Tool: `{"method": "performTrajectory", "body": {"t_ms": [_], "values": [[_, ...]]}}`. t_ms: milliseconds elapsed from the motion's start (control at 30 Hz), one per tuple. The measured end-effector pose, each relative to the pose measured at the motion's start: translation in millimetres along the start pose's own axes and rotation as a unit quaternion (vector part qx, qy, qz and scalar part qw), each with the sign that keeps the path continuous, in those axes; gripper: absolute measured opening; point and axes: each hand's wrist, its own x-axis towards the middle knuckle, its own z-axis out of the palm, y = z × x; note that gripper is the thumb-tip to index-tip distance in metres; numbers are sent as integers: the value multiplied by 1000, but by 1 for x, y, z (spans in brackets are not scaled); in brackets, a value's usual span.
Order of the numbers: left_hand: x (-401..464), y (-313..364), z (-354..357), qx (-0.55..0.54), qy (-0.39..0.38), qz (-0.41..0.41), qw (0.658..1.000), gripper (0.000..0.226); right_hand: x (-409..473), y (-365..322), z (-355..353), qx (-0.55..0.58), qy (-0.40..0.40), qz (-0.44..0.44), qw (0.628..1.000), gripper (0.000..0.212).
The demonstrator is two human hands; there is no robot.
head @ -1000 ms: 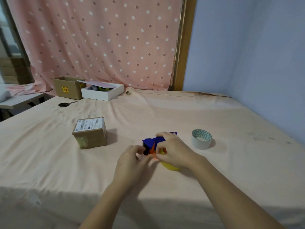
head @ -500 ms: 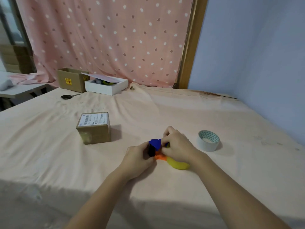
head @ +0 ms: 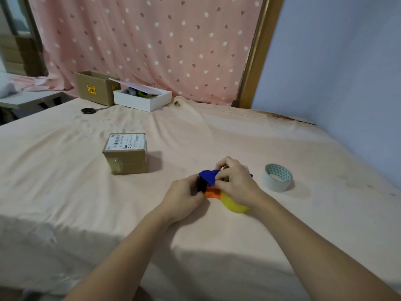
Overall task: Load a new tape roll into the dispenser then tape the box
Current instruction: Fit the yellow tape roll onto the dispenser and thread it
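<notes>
A tape dispenser [head: 209, 178] with a blue body, a black roller, an orange part and a yellow handle lies on the peach cloth in the middle. My left hand [head: 184, 195] grips its black and orange front end. My right hand [head: 235, 184] covers its top, fingers pinching the blue part. A tape roll [head: 277, 178] with a green triangle pattern inside stands loose to the right of my hands. The small brown cardboard box [head: 127, 154] with a white label sits to the left, apart from the dispenser.
The cloth-covered table [head: 217, 135] reaches to a blue wall on the right. At the back left stand an open cardboard box [head: 95, 88], a white box [head: 143, 99] with its lid ajar, and black scissors [head: 90, 110].
My left hand has closed in on the dispenser's front end, and my right hand has shifted on the blue part. The view has tilted and moved slightly.
</notes>
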Motion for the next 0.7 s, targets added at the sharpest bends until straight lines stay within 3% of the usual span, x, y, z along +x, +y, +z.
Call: {"method": "performTrajectory", "body": {"t_ms": [167,367,533,700], "values": [[0,-2,3,-11,-5,-18,1000,43,3,-2,1,17,-17,27,999,12],[4,1,3,17,42,-9,999,36,2,-6,-1,41,-27,28,998,35],[9,1,4,107,74,19,991,35,5,-6,-3,16,-43,38,998,10],[11,4,6,160,76,36,983,33,6,-7,-5,15,-54,49,997,7]]}}
